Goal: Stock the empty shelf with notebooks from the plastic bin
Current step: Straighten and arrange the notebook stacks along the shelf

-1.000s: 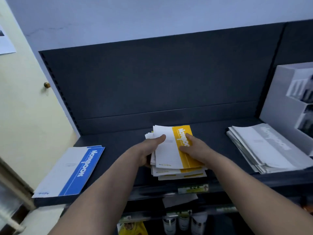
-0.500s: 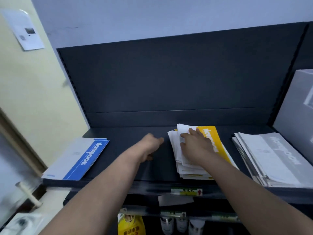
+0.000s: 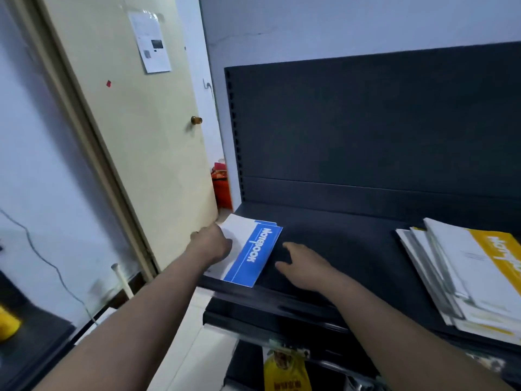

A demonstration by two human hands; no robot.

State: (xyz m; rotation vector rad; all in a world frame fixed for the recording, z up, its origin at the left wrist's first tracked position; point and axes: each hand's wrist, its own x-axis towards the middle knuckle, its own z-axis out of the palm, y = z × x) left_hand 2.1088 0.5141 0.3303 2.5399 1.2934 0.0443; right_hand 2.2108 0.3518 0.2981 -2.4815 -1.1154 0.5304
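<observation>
Left hand (image 3: 212,244): on blue notebook's (image 3: 248,253) white left edge, fingers curled; grip unclear.
Right hand (image 3: 303,266): flat on shelf (image 3: 352,249) beside it, fingers spread, holding nothing.
Yellow notebooks (image 3: 473,275): stacked at shelf's right.

Both bare forearms reach forward from the lower edge of the view, converging slightly. The left hand (image 3: 212,244) is at the end of a nearly straight arm, knuckles up, fingers curled downward and mostly hidden behind the back of the hand. The right hand (image 3: 303,266) lies lower and nearer, palm down, fingers loosely spread and pointing left, holding nothing.
</observation>
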